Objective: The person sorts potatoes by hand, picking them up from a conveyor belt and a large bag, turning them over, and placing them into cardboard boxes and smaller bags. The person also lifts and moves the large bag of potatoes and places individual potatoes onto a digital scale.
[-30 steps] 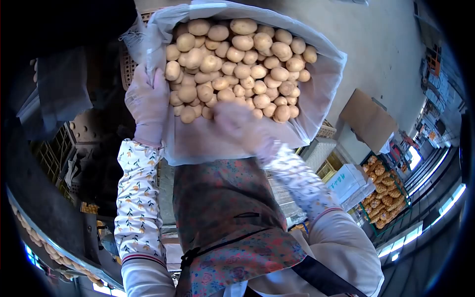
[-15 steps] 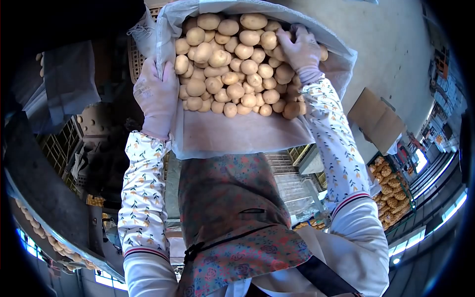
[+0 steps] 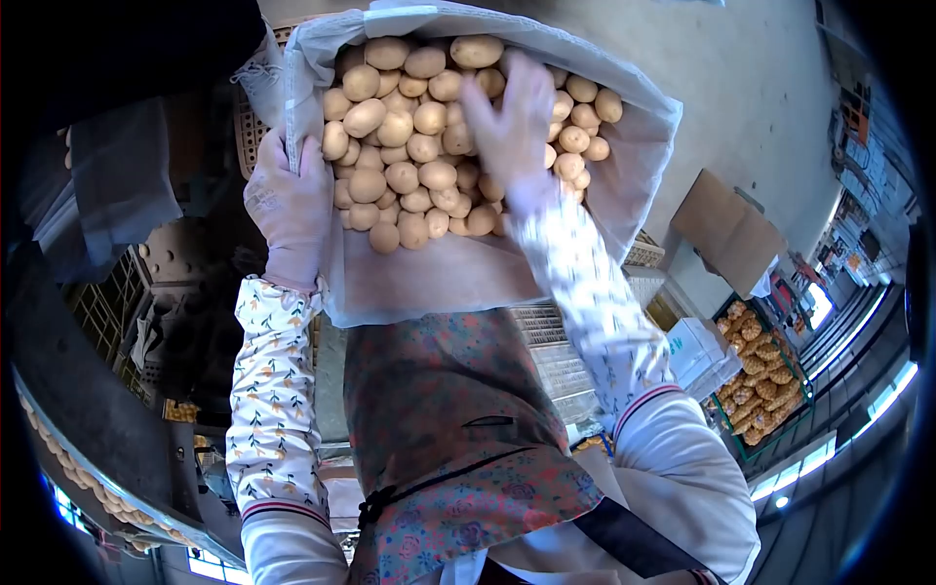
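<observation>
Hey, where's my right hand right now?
In the head view, your right hand is just right of upper centre, over the potatoes inside the white liner.

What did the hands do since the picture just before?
The right hand moved left over the potatoes, from their right side to nearer the middle. It's blurry, so I can't tell if it grabbed one. The left hand still grips the liner's left edge.

Grey floor (image 3: 756,117) upper right; bright windows (image 3: 798,468) lower right, lower left.
</observation>
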`<action>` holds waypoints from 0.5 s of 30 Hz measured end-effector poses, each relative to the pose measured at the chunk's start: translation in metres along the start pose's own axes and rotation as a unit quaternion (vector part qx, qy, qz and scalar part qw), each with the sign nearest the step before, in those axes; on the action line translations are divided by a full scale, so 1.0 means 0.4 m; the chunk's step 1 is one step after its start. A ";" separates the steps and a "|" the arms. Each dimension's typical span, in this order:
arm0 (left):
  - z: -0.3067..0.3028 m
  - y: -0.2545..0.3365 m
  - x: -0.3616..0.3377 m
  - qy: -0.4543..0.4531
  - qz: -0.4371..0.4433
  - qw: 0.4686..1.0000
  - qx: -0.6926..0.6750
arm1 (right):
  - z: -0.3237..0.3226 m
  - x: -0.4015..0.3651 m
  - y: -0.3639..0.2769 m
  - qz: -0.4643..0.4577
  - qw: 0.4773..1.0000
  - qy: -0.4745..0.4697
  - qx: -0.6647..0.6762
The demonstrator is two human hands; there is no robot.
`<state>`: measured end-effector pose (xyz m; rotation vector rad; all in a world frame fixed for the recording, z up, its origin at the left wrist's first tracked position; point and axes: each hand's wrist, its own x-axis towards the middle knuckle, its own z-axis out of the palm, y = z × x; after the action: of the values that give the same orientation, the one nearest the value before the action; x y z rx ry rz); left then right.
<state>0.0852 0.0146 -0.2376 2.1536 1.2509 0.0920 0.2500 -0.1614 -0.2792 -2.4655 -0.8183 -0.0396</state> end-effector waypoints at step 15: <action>-0.003 -0.021 0.007 -0.004 0.004 1.000 -0.014 | -0.186 -0.177 -0.004 0.079 0.926 -0.324 0.174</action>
<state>0.0799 0.0202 -0.2419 2.1320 1.2305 0.1042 0.2013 -0.2362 -0.2282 -2.1898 -0.7874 0.9427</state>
